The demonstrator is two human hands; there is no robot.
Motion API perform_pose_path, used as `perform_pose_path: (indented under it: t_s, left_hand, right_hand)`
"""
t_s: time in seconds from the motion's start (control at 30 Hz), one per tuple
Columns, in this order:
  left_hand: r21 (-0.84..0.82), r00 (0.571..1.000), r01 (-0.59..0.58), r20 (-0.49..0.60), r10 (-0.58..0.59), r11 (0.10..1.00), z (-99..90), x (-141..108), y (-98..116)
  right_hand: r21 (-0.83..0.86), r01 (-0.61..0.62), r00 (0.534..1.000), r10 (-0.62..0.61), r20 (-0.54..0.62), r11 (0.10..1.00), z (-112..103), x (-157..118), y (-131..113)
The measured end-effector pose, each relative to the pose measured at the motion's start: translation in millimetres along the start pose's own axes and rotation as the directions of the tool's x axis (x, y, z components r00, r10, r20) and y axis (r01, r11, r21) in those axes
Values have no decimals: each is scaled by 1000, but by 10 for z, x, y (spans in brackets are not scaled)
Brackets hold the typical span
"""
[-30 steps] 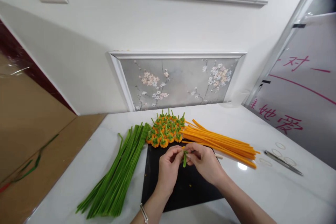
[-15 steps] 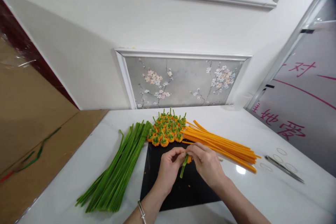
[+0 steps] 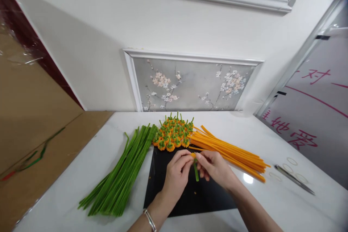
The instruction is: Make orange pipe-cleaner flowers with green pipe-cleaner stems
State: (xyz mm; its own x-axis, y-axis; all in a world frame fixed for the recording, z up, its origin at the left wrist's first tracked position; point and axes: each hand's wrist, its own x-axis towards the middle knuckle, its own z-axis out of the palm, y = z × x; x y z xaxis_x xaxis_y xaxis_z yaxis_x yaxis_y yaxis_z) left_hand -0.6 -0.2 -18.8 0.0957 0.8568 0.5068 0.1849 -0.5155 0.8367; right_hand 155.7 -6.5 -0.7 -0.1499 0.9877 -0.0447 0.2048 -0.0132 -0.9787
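Note:
Above a black mat [image 3: 185, 199], both hands meet around a small orange piece [image 3: 193, 155] with a green fuzzy stem [image 3: 196, 172] hanging down from it. My left hand [image 3: 178, 172] pinches the orange piece from the left, fingers closed. From the right, my right hand [image 3: 213, 166] grips it between thumb and fingertips. The fingertips partly cover the piece. Just behind the hands sits a cluster of orange and green pumpkin-like pieces [image 3: 174, 134], their short stems pointing up.
Green fuzzy stems [image 3: 122, 174] lie in a bundle on the left of the white table [image 3: 130, 117]. Orange ones [image 3: 231, 147] lie on the right, near tweezers [image 3: 295, 179] and clear rings [image 3: 292, 161]. Cardboard [image 3: 35, 145] is at far left; a framed floral panel [image 3: 190, 83] stands behind.
The held piece has turned, its orange part now at the top between the fingertips and its green stem leaning the other way. My right hand's lower fingers have curled beneath. The view has shifted slightly.

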Motion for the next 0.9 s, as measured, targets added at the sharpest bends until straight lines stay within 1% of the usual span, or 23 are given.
perform_pose_path:
  t_s: [0.07, 0.17, 0.27, 0.3, 0.37, 0.4, 0.47, 0.57, 0.63, 0.67, 0.73, 0.8, 0.87, 0.9]
  left_hand:
    - [31, 999, -42, 28, 42, 999, 6, -23, 14]
    - [50, 998, -41, 46, 38, 998, 23, -35, 4]
    - [50, 999, 6, 51, -9, 999, 42, -32, -19]
    - [53, 999, 11, 52, -14, 999, 46, -31, -25]
    - [72, 998, -16, 55, 12, 997, 49, -31, -33]
    - [88, 997, -49, 57, 44, 995, 48, -32, -37]
    - [125, 988, -146, 69, 138, 981, 39, -35, -45]
    - [169, 953, -300, 103, 286, 939, 25, -43, -59]
    - [180, 937, -345, 126, 326, 921, 22, -48, -62]
    - [180, 937, -343, 128, 324, 922, 23, -50, -62]
    - [168, 955, -290, 109, 275, 942, 30, -48, -58]
    - [131, 982, -179, 83, 169, 975, 38, -37, -55]
    - [67, 997, -35, 78, 30, 997, 44, -18, -56]
    - [29, 996, 38, 81, -40, 999, 45, -7, -59]
  right_hand:
    - [-53, 5, 1000, -4, 10, 999, 18, -13, 2]
    - [-198, 73, 997, -79, -19, 977, 19, -42, -25]
    - [-386, 164, 978, -201, -58, 908, 20, -74, -81]
    - [-430, 180, 971, -230, -67, 885, 22, -81, -94]
    - [-464, 193, 962, -261, -85, 864, 26, -84, -99]
    - [-455, 194, 961, -262, -91, 869, 27, -80, -89]
    - [-382, 173, 969, -226, -99, 908, 25, -60, -48]
    - [-194, 93, 989, -112, -92, 977, 18, -19, 20]
    - [-96, 52, 993, -62, -104, 994, 15, -2, 38]
    - [-80, 55, 991, -65, -118, 995, 15, 0, 37]
    - [-143, 115, 980, -136, -147, 983, 16, -11, 18]
    - [-302, 207, 956, -258, -139, 931, 19, -36, -7]
    - [-455, 283, 931, -356, -80, 844, 20, -62, -25]
    - [-511, 311, 922, -384, -42, 801, 18, -72, -30]
